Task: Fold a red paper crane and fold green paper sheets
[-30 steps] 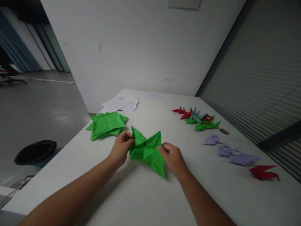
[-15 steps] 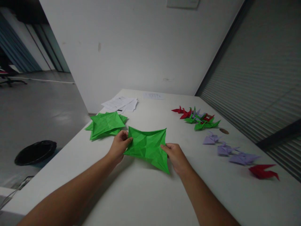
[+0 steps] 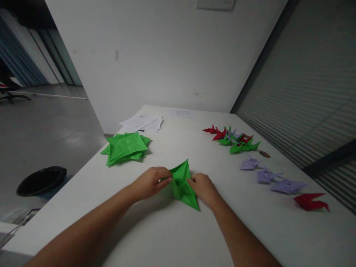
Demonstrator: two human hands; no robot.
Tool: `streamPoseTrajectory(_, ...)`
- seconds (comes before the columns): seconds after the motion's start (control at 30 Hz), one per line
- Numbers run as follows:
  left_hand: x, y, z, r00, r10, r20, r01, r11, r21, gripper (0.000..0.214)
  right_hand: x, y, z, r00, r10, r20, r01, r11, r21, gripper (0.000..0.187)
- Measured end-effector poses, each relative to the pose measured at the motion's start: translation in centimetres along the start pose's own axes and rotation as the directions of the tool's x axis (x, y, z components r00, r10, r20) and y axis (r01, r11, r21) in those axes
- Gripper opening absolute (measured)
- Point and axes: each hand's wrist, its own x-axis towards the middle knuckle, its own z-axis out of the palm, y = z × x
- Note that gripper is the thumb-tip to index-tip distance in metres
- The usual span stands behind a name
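Note:
A green paper sheet [image 3: 182, 183], creased and partly collapsed into a narrow pointed shape, lies on the white table [image 3: 167, 230] in front of me. My left hand [image 3: 151, 181] pinches its left side. On the right side, my right hand [image 3: 203, 187] pinches the paper too. Both hands are closed on it and nearly meet at its middle.
A stack of green sheets [image 3: 125, 147] lies at the left edge, white papers [image 3: 143, 122] beyond it. Folded cranes in red and green [image 3: 232, 140] cluster at the back right, lilac ones [image 3: 267, 176] and a red one [image 3: 310, 202] along the right. A black bin [image 3: 41, 180] stands on the floor.
The green sheet was spread open half a second ago; my hands have since come together, collapsing it into a narrow pointed fold.

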Motion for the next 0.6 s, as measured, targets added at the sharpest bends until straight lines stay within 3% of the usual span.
streamPoseTrajectory(0.1, -0.1, 0.2, 0.3, 0.983, -0.095, 0.155, 0.115, 0.985, -0.128, 0.05, -0.2, -0.3, -0.2, 1.0, 0.005, -0.003, -0.005, 0.998, -0.058, 0.035)
streamPoseTrajectory(0.2, -0.3, -0.7, 0.9, 0.977, -0.109, 0.182, 0.136, 0.98, -0.146, 0.049, -0.4, -0.6, -0.3, 1.0, 0.014, -0.024, -0.016, 0.996, -0.084, 0.035)
streamPoseTrajectory(0.37, -0.6, -1.4, 3.1, 0.98, -0.111, 0.167, 0.066, 0.965, 0.252, 0.023, -0.6, -0.5, -0.2, 0.999, 0.052, 0.008, -0.049, 0.983, -0.178, 0.034)
streamPoseTrajectory(0.5, -1.3, -2.0, 4.8, 0.983, -0.098, 0.153, 0.008, 0.864, 0.503, 0.07, -1.1, -0.2, -0.8, 0.996, 0.083, -0.027, -0.087, 0.946, -0.312, 0.026)
streamPoseTrajectory(0.6, -1.7, -3.0, 5.7, 0.984, -0.069, 0.167, -0.034, 0.835, 0.549, 0.086, -1.8, -1.2, -1.2, 0.975, -0.066, -0.212, -0.017, 0.931, -0.366, 0.017)
